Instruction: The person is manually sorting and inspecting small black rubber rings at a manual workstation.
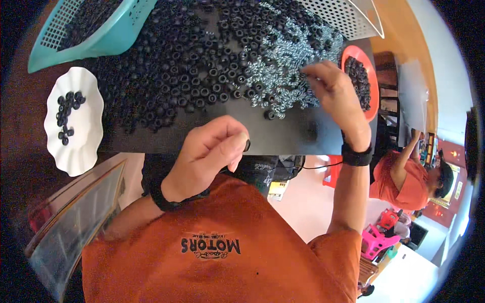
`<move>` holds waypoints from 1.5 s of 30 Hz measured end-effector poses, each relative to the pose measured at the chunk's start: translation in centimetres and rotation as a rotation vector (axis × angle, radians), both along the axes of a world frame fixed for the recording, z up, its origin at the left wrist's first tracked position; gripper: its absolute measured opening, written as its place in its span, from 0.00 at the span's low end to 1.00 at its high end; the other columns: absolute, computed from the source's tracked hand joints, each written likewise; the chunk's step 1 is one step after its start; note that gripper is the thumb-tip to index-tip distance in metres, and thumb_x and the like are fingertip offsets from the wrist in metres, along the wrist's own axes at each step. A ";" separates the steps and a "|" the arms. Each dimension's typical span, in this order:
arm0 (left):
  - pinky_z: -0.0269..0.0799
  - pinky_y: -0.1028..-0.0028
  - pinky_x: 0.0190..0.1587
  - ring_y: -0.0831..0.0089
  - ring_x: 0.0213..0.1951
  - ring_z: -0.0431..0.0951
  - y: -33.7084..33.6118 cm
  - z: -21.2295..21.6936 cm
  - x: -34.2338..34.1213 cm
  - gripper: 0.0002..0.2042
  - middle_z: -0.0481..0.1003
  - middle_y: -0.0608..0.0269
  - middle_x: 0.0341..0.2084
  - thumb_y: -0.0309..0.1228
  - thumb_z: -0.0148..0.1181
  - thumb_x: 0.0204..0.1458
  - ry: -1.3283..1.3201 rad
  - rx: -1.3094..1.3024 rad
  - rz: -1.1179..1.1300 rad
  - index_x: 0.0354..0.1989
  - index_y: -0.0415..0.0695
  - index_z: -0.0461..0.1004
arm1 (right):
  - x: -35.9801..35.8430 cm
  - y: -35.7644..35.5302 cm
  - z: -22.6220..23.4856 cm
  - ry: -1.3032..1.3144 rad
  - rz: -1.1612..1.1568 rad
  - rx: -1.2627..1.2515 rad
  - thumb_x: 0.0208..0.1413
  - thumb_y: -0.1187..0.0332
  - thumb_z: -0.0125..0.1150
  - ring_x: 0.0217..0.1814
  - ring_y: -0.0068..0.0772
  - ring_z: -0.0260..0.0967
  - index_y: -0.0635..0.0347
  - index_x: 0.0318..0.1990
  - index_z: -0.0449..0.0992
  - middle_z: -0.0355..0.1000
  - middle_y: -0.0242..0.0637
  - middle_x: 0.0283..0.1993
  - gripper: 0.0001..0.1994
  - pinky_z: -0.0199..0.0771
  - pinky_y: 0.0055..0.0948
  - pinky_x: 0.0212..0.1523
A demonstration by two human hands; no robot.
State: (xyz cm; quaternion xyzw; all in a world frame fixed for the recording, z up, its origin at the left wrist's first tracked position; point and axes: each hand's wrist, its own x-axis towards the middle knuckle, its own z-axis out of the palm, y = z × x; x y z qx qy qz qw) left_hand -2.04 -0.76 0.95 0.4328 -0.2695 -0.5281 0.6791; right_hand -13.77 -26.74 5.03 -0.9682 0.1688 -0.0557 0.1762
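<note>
My left hand point(212, 151) is closed in a pinch at the table's near edge. A small black ring-shaped piece point(247, 145) shows at its fingertips. Over the right part of the table, my right hand point(337, 93) hovers at a heap of small silver springs point(288, 55), thumb and fingers apart and slightly blurred. I see nothing between them. Many small black round pieces with holes point(177, 76) spread across the middle and left of the table, some mixed among the springs.
At left, a white wavy-edged dish point(88, 118) holds several black pieces. A teal basket point(118, 43) stands far left, a white perforated basket point(348, 17) far right. Beside my right hand is an orange plate point(373, 93) of dark pieces. Another person point(404, 179) is at the right.
</note>
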 end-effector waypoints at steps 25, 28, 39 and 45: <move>0.61 0.82 0.25 0.85 0.22 0.65 -0.1 -0.3 0.3 0.09 0.67 0.71 0.18 0.32 0.48 0.61 -0.115 0.024 0.001 0.32 0.38 0.68 | 0.4 0.0 0.4 -0.029 0.029 -0.005 0.48 0.78 0.56 0.33 0.42 0.68 0.65 0.37 0.72 0.67 0.42 0.32 0.08 0.66 0.32 0.34; 0.61 0.82 0.25 0.85 0.22 0.65 0.0 -0.3 0.3 0.10 0.67 0.71 0.19 0.32 0.48 0.61 -0.112 0.007 0.001 0.32 0.38 0.68 | 0.8 0.0 0.0 0.004 0.073 -0.088 0.49 0.77 0.56 0.33 0.43 0.68 0.65 0.37 0.72 0.67 0.43 0.31 0.07 0.67 0.33 0.34; 0.63 0.82 0.29 0.84 0.24 0.66 0.1 -0.5 0.4 0.09 0.68 0.69 0.22 0.32 0.47 0.61 -0.034 -0.017 0.022 0.35 0.38 0.67 | -0.5 0.0 0.1 -0.012 -0.040 -0.013 0.51 0.71 0.56 0.33 0.51 0.70 0.67 0.35 0.71 0.71 0.49 0.33 0.07 0.70 0.40 0.35; 0.63 0.82 0.29 0.83 0.24 0.67 0.0 -0.4 0.1 0.08 0.66 0.70 0.21 0.31 0.47 0.61 0.110 -0.009 0.086 0.36 0.38 0.67 | -0.1 3.3 2.0 -0.068 -0.178 0.444 0.52 0.76 0.54 0.27 0.13 0.57 0.64 0.31 0.70 0.63 0.24 0.26 0.02 0.58 0.16 0.28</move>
